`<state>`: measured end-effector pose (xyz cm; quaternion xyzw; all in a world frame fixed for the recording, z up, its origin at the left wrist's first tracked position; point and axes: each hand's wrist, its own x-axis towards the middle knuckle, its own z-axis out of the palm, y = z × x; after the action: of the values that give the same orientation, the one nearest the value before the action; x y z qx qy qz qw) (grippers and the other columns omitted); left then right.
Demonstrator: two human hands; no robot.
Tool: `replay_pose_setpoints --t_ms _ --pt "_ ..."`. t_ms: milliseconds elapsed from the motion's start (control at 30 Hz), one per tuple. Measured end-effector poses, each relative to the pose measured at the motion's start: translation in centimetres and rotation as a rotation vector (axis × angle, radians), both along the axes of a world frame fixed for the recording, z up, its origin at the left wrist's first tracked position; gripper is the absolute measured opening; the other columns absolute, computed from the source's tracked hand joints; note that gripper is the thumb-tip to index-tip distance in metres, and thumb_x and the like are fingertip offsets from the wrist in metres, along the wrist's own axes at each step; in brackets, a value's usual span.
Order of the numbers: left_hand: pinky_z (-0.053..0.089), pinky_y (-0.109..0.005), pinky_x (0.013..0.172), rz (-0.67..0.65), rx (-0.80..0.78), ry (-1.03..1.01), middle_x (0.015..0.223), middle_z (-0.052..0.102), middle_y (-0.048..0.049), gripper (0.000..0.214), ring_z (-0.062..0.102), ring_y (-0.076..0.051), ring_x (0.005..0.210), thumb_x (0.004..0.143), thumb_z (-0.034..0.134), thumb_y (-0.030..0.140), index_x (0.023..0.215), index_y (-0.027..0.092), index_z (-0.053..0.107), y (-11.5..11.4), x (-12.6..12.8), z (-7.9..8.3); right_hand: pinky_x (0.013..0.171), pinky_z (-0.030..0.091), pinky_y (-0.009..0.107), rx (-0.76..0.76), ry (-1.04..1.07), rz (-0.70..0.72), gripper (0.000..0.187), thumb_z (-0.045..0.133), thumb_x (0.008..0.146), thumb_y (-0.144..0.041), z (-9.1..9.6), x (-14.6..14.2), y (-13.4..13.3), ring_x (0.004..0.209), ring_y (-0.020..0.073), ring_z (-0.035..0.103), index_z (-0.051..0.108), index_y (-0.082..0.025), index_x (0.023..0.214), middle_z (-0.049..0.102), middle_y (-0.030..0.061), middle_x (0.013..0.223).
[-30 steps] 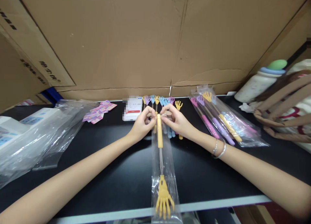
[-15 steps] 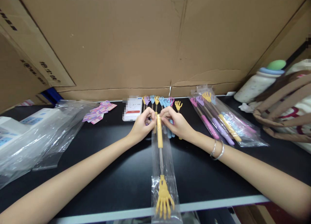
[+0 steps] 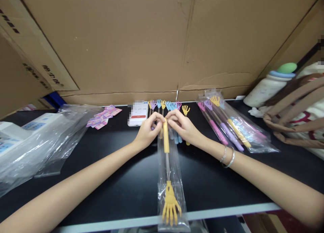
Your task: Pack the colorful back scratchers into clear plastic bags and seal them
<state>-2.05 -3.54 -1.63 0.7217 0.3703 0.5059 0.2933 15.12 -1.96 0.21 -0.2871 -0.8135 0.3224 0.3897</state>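
Note:
A yellow back scratcher point(image 3: 166, 148) with a claw-shaped head lies lengthwise inside a narrow clear plastic sleeve point(image 3: 174, 179) on the black table point(image 3: 121, 179). Its claw points toward me at the table's front edge. My left hand point(image 3: 148, 130) and my right hand point(image 3: 183, 126) both pinch the far open end of the sleeve, one on each side of the handle tip. Right behind my hands lies a row of unpacked back scratchers point(image 3: 165, 105) in several colours.
Packed scratchers in clear sleeves point(image 3: 231, 128) lie to the right. A phone point(image 3: 138, 113) and pink cards point(image 3: 102, 116) sit at the back, loose plastic bags point(image 3: 43, 142) at left. A bottle point(image 3: 270, 86) and a bag with brown handles point(image 3: 296, 115) stand far right. Cardboard point(image 3: 152, 40) walls the back.
My hands have drawn slightly closer together at the sleeve's far end. The scratcher and sleeve have barely shifted.

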Motion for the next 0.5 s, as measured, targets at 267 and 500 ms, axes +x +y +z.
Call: replay_pose_setpoints --t_ms 267,500 --pt "0.039 -0.020 0.055 0.021 0.028 0.007 0.074 0.054 0.0011 0.007 0.052 -0.010 0.063 0.083 0.045 0.019 0.083 0.018 0.052 -0.06 0.01 0.10 0.065 0.050 0.022 -0.384 0.159 0.020 0.022 0.056 0.083 -0.034 -0.25 -0.30 0.47 0.069 0.0097 0.059 0.046 -0.018 0.096 0.059 -0.0012 0.078" --pt "0.042 -0.025 0.066 0.079 0.119 0.081 0.079 0.056 -0.0016 0.011 0.052 -0.014 0.071 0.085 0.045 0.021 0.084 0.018 0.056 0.02 -0.25 -0.07 0.032 0.035 0.013 -0.401 -0.043 0.019 0.027 0.052 0.086 -0.043 0.56 0.17 0.53 0.043 0.0044 0.046 0.050 -0.016 0.084 0.049 -0.0047 0.063"
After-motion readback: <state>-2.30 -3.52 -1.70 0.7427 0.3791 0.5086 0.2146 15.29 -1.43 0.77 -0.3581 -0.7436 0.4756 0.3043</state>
